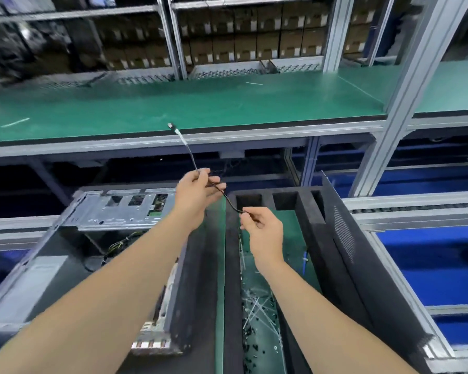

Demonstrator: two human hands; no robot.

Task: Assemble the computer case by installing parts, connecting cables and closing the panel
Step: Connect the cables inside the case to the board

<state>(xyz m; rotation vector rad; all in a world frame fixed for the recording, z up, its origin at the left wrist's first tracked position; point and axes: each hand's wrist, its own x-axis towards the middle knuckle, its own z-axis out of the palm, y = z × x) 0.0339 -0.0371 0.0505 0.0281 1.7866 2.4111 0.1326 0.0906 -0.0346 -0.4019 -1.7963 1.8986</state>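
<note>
Head view is showing you both hands raised in open air above the gap between the computer case and the black foam tray. Your left hand is holding the thin black cable partway along, thumb and forefinger closing on it while the other fingers are curling loosely beneath. Your right hand, lower and nearer to you, is pinching the cable's near end between thumb and forefinger, its remaining fingers folding toward the palm.

Beyond your left hand the cable is rising free to its connector, which is showing against the dark front edge of the green worktop. Below and left of that hand the case is lying open, its metal bay frame facing up.

Loose cable ties and screws are lying in the tray's channel beside your right forearm. Right of that hand a black perforated side panel is standing on edge along the tray's outer side. Both forearms are reaching forward and converging.
</note>
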